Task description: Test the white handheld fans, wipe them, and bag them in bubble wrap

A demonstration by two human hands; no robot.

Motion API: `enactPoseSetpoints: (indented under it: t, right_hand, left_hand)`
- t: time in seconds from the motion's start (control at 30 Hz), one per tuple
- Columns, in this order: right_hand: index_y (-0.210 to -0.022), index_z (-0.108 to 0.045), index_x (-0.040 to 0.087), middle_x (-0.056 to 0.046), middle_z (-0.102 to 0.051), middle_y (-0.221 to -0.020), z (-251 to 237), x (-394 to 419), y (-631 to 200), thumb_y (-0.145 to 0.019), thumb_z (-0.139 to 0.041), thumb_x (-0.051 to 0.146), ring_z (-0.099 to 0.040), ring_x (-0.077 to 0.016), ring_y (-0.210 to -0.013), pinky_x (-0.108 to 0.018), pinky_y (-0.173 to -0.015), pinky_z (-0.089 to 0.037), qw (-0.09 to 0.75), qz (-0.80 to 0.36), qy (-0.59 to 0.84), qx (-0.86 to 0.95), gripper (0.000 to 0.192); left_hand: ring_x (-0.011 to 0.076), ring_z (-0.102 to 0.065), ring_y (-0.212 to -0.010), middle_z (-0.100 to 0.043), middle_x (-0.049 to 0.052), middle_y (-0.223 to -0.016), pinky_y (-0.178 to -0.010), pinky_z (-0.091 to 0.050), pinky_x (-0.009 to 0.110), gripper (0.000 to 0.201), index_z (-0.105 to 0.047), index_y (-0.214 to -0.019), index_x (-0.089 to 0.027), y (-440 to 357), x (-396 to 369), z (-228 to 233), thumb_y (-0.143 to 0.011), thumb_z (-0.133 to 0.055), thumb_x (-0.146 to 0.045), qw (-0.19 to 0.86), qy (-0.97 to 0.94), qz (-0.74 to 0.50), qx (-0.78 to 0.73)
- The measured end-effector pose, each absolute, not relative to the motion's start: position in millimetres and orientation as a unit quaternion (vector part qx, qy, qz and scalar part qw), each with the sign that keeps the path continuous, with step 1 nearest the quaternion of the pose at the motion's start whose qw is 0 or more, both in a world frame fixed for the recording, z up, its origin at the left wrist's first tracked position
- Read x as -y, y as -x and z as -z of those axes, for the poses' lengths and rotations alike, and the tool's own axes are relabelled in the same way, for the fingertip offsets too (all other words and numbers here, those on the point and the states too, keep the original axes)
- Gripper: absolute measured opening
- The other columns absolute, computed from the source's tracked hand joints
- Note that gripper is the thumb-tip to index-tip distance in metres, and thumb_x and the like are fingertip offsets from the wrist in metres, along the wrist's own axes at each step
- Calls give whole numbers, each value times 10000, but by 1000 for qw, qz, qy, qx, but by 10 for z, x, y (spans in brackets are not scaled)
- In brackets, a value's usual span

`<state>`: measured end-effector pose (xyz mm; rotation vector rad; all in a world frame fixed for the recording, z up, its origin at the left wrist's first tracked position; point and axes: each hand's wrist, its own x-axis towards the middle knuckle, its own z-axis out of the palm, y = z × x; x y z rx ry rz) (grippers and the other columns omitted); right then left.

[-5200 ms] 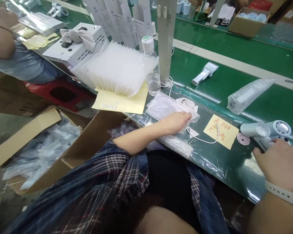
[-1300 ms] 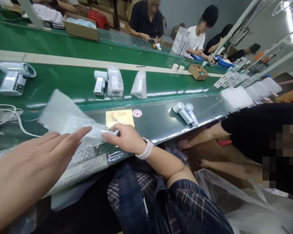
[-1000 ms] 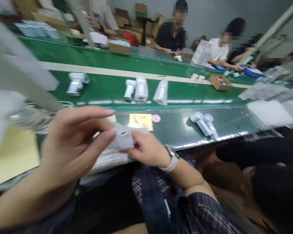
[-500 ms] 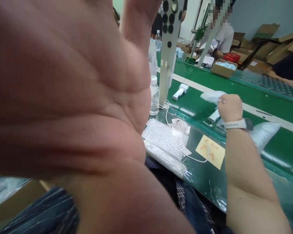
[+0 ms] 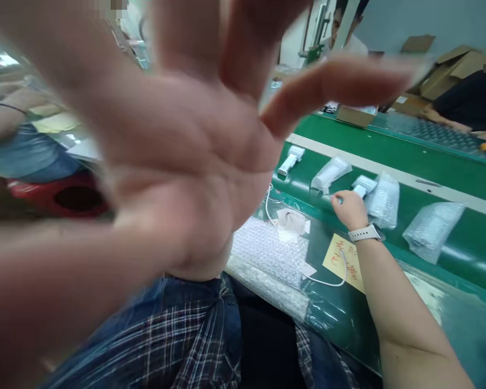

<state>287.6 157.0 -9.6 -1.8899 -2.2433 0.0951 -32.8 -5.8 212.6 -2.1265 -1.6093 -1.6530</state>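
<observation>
My left hand (image 5: 186,162) is raised right in front of the camera, palm facing me and fingers spread, blurred, holding nothing. It hides much of the view's left and centre. Over the green conveyor, my right hand (image 5: 350,209), below a white-strapped watch, pinches the near end of a bubble-wrap bag (image 5: 332,172). A white handheld device (image 5: 364,185) lies just beyond that hand. Beside it are two more bubble-wrap bags, one close by (image 5: 384,200) and one further right (image 5: 434,229). Another white handheld device (image 5: 291,160) lies uncovered to the left.
Bubble-wrap sheets (image 5: 269,248), a white cable (image 5: 328,283) and a yellow handwritten note (image 5: 340,262) lie on the near bench. Across the conveyor (image 5: 405,148) are cardboard boxes (image 5: 456,75) and a person in dark clothing (image 5: 470,100). Another person's arm (image 5: 8,116) shows at left.
My left hand has drawn away from the camera, its fingers now spread in view. My right hand has moved left and lower with the bag. The view has shifted, showing more bags.
</observation>
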Motion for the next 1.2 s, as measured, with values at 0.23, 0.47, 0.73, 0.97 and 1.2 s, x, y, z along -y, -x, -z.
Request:
enactPoseSetpoints:
  t: [0.23,0.47,0.73,0.97,1.2]
  right_hand:
    - [-1468,-704,177,-277,-418,-1689,278,-1465,-3091,-1033,-737,439,-597,-411,-1389,-524,-1107,-502,110,-40,725,679,508]
    - [-1347,-709,184,-133,-593,-1579,167,-1330,-3262,-1041,-752,405,-602,-322,-1408,-580,-1189,-518,180,-70,746,637,380]
    - [-1267,-816,216,-152,-724,-1356,-310,-445,-3378,-1056,-524,324,-674,-314,-1268,-510,-1109,-558,288,-95,643,703,377]
    - [-1279,-818,161,-257,-633,-1410,89,618,-2256,-1084,-505,289,-689,-378,-1195,-585,-997,-624,334,-103,501,791,390]
    - [-1578,-618,296,-80,-789,-1252,59,699,-2484,-1046,-556,300,-762,-220,-964,-369,-878,-668,303,-132,558,761,535]
  left_hand:
    - [260,-445,-1622,-521,85,-1685,-1311,-418,421,392,-625,-1433,-272,-852,-1829,-1098,-1047,-649,-339,-175,744,246,596]
    - [380,-515,-1540,-491,183,-1688,-1263,-451,650,477,-620,-1510,-200,-545,-2125,-375,-1062,-685,-348,-155,675,122,711]
    - [264,-654,-1324,-646,124,-1425,-1201,-511,438,469,-705,-1494,-295,-492,-1296,-566,-1097,-488,-171,-161,759,111,621]
    - [308,-656,-1321,-566,167,-1565,-1155,-562,515,530,-720,-1476,-289,69,358,-174,-1035,-497,-100,-96,785,133,597]
    - [397,-521,-1483,-611,179,-1507,-1281,-413,652,254,-813,-1211,-235,606,492,33,-1010,-663,-273,42,764,310,564]
